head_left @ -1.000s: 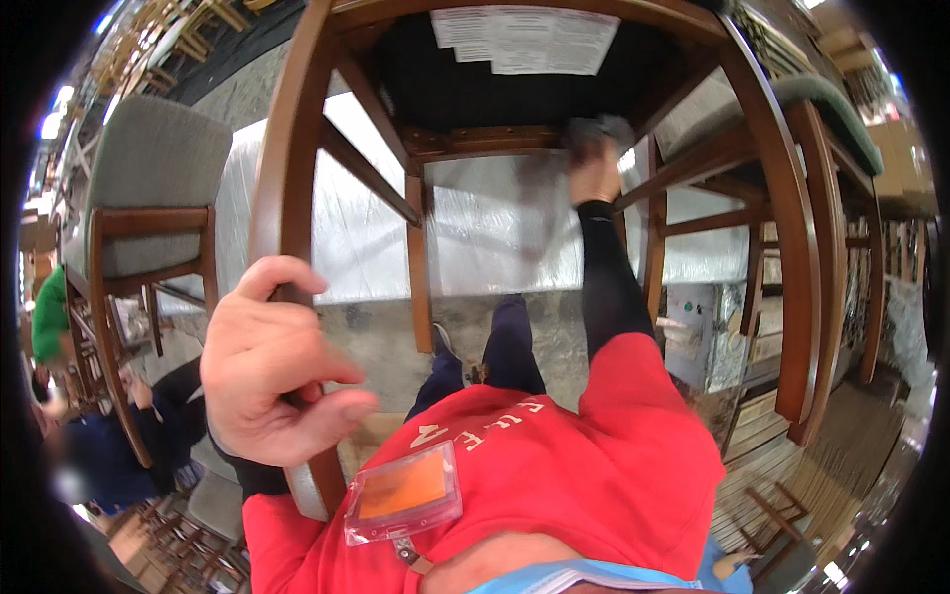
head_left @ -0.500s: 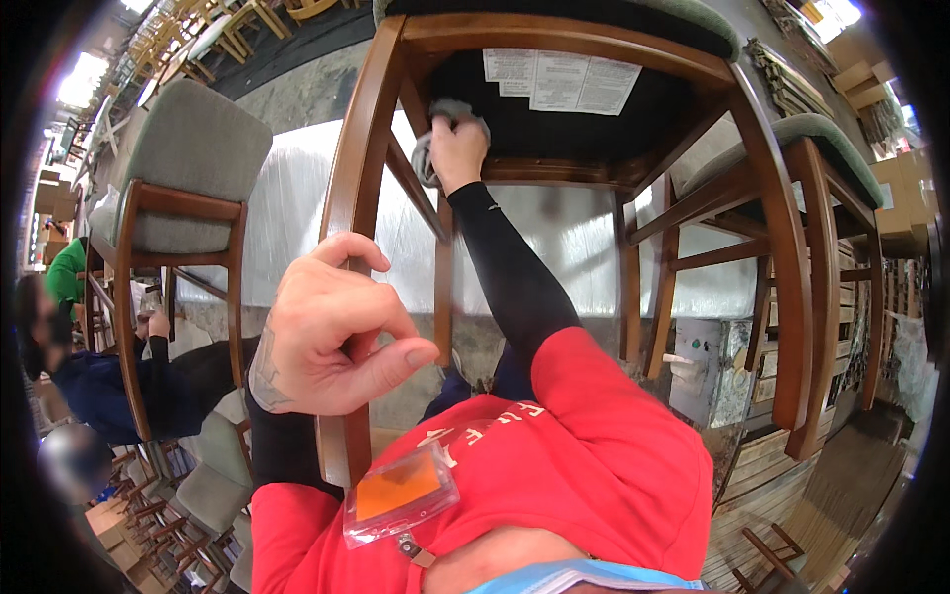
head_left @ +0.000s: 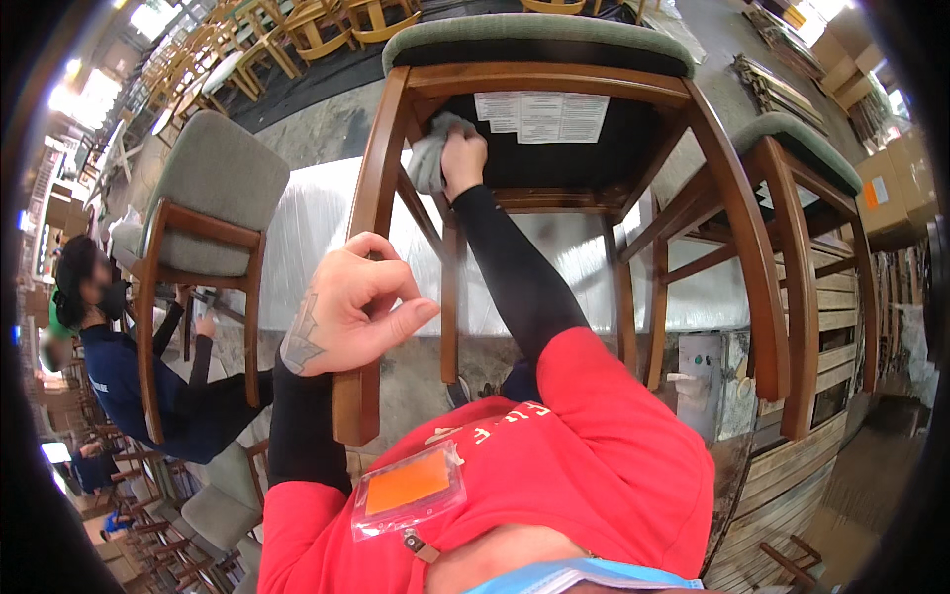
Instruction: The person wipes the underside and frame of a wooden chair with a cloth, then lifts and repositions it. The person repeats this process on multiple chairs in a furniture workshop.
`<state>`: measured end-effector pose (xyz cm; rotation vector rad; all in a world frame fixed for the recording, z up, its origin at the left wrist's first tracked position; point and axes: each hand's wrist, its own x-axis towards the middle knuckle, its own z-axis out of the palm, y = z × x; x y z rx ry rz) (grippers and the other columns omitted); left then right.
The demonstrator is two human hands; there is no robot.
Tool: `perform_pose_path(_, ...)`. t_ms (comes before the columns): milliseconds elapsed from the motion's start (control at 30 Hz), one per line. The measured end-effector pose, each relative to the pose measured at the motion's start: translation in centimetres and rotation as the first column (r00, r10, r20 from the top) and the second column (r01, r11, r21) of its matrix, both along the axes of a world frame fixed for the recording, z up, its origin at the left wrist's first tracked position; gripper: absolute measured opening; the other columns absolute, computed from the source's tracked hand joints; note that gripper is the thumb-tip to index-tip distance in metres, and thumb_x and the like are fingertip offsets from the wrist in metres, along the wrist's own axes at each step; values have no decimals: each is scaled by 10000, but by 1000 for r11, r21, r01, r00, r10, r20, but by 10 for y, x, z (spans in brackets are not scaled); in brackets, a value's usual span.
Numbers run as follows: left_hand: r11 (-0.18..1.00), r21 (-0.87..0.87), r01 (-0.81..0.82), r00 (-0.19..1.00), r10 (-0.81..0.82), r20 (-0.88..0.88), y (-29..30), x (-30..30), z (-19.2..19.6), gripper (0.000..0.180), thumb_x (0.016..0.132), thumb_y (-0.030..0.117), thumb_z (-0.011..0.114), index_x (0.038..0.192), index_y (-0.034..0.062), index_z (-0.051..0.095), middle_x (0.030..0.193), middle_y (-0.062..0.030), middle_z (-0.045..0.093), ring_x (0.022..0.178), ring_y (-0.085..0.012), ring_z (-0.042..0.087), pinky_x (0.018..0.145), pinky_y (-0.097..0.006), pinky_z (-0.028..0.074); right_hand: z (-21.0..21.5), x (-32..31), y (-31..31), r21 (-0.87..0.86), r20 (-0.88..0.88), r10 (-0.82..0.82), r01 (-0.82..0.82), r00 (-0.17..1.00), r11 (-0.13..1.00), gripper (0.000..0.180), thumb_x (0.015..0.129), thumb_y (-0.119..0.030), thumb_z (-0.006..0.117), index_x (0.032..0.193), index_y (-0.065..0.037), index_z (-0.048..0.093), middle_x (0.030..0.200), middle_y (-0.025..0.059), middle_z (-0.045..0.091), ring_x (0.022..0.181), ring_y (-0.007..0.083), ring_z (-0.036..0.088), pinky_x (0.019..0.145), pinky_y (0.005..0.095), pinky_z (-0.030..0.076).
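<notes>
A brown wooden chair (head_left: pixel 544 78) with a grey-green padded seat is tipped in front of me, its black underside and stuck-on white paper sheets (head_left: pixel 544 116) facing me. My left hand (head_left: pixel 361 309) is closed, fingers curled over the chair's left leg (head_left: pixel 358 401). Inside the frame, my right hand (head_left: pixel 463 160) grips a crumpled grey cloth (head_left: pixel 429 163). The cloth rests against the inner side of the frame near the left corner, and my fingers are partly hidden by it.
Similar chairs stand at left (head_left: pixel 220 193) and right (head_left: pixel 792 198). Behind the left one a co-worker in dark blue (head_left: pixel 148 386) bends with hands near it. A plastic-wrapped surface (head_left: pixel 534 267) lies beneath my chair. Pale wooden chairs (head_left: pixel 327 35) fill the back; cardboard boxes (head_left: pixel 896 183) are at right.
The view has shifted, with the chair appearing slightly smaller. My right hand still holds the cloth near the same corner; the cloth now bunches left of my fingers. My left hand stays on the leg.
</notes>
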<state>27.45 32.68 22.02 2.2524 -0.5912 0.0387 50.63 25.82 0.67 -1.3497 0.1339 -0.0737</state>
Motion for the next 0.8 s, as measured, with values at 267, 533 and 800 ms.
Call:
perform_pose_path(267, 997, 27, -78, 994, 80, -76, -1, -5, 2, 194, 790, 121, 746, 658, 48, 624, 539, -40, 524, 648, -210, 533, 745, -360, 456, 65, 32, -83, 868, -55, 334, -120, 941, 482, 301, 964, -155, 413, 1129, 30, 582, 1079, 167, 668, 1002, 340, 676, 879, 507, 549)
perform_pose_path(533, 1000, 1, 6, 999, -6, -40, 1, -3, 1, 169, 785, 157, 754, 678, 67, 659, 562, -29, 554, 761, -224, 549, 668, -359, 444, 52, 50, -267, 924, 81, -106, -34, 991, 381, 293, 966, -197, 416, 1081, -77, 658, 1081, 114, 685, 998, 283, 679, 893, 454, 556)
perform_pose_path(800, 999, 44, 10, 1000, -9, -7, 0, -1, 6, 165, 775, 131, 752, 658, 82, 646, 498, 6, 531, 524, -191, 504, 760, -359, 456, 77, 10, -102, 845, -95, 34, 63, 995, 531, 291, 1003, -313, 492, 968, -83, 667, 928, 24, 684, 773, 239, 672, 714, 386, 555)
